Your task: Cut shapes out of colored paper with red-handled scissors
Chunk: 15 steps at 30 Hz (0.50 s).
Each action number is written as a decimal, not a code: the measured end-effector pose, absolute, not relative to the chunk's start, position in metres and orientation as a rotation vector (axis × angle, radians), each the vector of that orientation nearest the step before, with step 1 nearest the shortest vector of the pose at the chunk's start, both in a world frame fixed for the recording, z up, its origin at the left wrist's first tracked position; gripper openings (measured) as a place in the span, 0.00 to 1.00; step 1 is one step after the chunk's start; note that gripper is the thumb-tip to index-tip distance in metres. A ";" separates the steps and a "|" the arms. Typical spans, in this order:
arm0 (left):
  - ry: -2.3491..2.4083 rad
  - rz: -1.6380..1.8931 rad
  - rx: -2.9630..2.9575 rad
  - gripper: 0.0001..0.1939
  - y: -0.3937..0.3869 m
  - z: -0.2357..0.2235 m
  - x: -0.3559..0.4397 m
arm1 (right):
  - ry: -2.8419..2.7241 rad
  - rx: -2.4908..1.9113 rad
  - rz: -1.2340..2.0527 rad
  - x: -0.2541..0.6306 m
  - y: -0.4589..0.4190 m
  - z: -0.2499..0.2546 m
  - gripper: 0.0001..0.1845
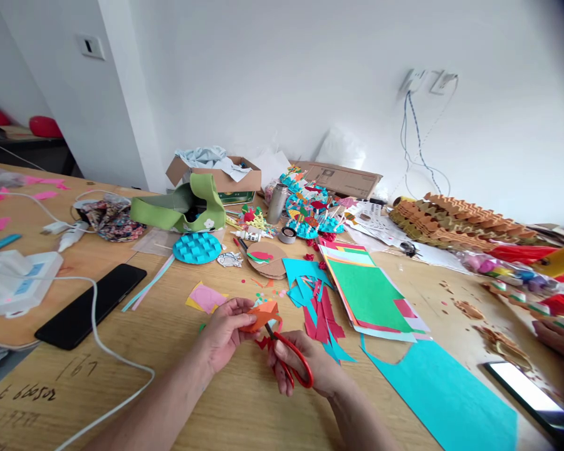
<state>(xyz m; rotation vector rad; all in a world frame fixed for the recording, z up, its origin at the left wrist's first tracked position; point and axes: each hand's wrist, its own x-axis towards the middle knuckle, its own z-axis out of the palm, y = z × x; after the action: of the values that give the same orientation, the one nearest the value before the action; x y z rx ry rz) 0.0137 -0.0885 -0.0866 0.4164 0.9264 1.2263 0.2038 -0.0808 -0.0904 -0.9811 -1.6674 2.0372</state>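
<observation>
My left hand [223,332] pinches a folded piece of orange paper [262,314] just above the wooden table [178,351]. My right hand [310,366] grips red-handled scissors [291,363], fingers through the loops. The blades point up and left into the orange paper. A jagged red paper scrap [264,342] lies right below the cut.
Cyan and red paper offcuts [313,304], a stack of coloured sheets [369,294] and a large cyan sheet [444,394] lie to the right. A black phone [91,305], white cable [108,357] and white device [16,282] sit left. Another person's hand [561,338] and a lit phone [526,391] are at far right.
</observation>
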 end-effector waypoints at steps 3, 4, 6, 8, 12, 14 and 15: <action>0.936 1.225 0.430 0.17 -0.089 -0.086 0.014 | -1.668 -0.974 2.034 0.203 -0.081 -0.092 0.35; 0.946 1.224 0.437 0.17 -0.089 -0.086 0.015 | -1.663 -0.976 2.028 0.202 -0.081 -0.092 0.35; 0.968 1.219 0.455 0.18 -0.089 -0.086 0.015 | -1.652 -0.984 2.018 0.201 -0.082 -0.092 0.34; 1.002 1.221 0.482 0.18 -0.089 -0.087 0.016 | -1.646 -0.991 2.010 0.201 -0.082 -0.092 0.34; 1.083 1.238 0.570 0.17 -0.088 -0.088 0.017 | -1.651 -0.991 2.007 0.200 -0.082 -0.093 0.35; 1.096 1.257 0.598 0.16 -0.088 -0.088 0.017 | -1.650 -0.995 2.013 0.200 -0.081 -0.094 0.35; 1.098 1.270 0.606 0.16 -0.088 -0.088 0.018 | -1.649 -0.999 2.012 0.200 -0.081 -0.094 0.35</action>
<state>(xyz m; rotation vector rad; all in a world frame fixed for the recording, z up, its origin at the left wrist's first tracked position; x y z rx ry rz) 0.0176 -0.0876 -0.0879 0.6065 1.0981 1.2703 0.2000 -0.0812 -0.0942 -0.9993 -1.6486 2.0123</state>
